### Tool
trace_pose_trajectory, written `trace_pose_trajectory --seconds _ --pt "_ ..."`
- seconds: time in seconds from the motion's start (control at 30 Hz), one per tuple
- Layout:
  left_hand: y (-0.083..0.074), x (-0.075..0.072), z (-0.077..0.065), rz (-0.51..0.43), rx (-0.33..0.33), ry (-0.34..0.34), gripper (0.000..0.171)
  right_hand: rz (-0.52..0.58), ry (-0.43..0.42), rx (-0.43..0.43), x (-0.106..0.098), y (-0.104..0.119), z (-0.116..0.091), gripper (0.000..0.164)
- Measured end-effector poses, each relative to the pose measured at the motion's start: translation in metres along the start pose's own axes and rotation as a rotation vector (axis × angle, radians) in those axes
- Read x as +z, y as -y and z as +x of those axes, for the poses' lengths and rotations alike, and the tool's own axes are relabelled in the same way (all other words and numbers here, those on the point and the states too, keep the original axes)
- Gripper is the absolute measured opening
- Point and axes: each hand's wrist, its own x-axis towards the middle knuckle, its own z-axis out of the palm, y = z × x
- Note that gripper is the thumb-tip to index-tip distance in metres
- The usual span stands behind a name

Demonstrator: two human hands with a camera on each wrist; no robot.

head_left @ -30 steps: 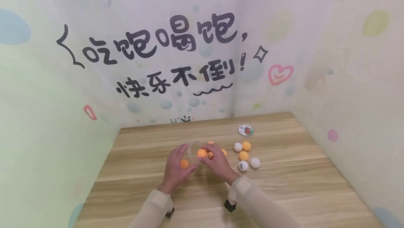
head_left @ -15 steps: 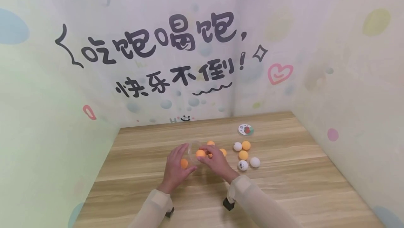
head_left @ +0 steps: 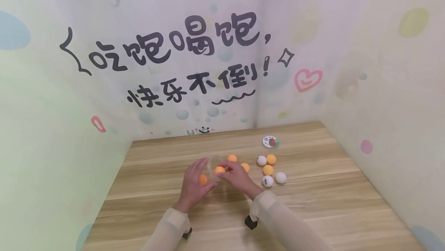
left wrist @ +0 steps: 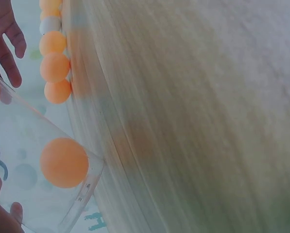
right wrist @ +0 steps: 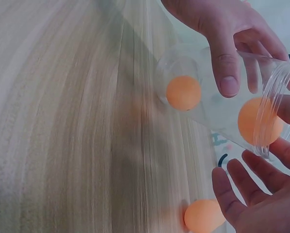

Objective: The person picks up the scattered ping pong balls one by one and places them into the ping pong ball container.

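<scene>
My left hand (head_left: 194, 183) grips a clear plastic jar (right wrist: 210, 107) that is tilted, its ridged mouth facing my right hand (head_left: 240, 177). One orange ping-pong ball (right wrist: 183, 92) lies inside near the jar's bottom; the left wrist view also shows this ball (left wrist: 64, 162) through the clear wall. Between thumb and index finger, my right hand pinches a second orange ping-pong ball (head_left: 219, 171) at the mouth. In the right wrist view that ball (right wrist: 251, 121) sits just within the threaded rim, partly covered by the fingers.
Orange balls (head_left: 232, 159) lie just beyond my right hand. Farther right is a loose group of orange and white balls (head_left: 267, 170). A round printed lid-like disc (head_left: 270, 142) lies near the back wall. Walls enclose the wooden table (head_left: 146, 212) at the back and both sides.
My right hand has shifted slightly left, bringing the pinched ball farther into the jar's mouth. The left hand and jar have stayed nearly still.
</scene>
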Motion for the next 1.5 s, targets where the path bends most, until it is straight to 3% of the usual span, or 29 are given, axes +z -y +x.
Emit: trace_pose_trajectory --seconds 0.4,1.03,1.5 --pt "-0.002 -0.001 -0.001 -0.009 -0.026 0.017 0.097 -0.008 -0.003 0.042 0.0 0.001 -0.001 0.034" --pt "0.0 -0.001 0.0 -0.032 -0.024 -0.018 0.098 0.049 -0.099 -0.078 -0.007 -0.006 -0.007 0.025" --pt "0.002 -0.001 -0.001 -0.04 -0.049 -0.026 0.094 0.08 -0.156 -0.06 -0.018 -0.018 -0.015 0.025"
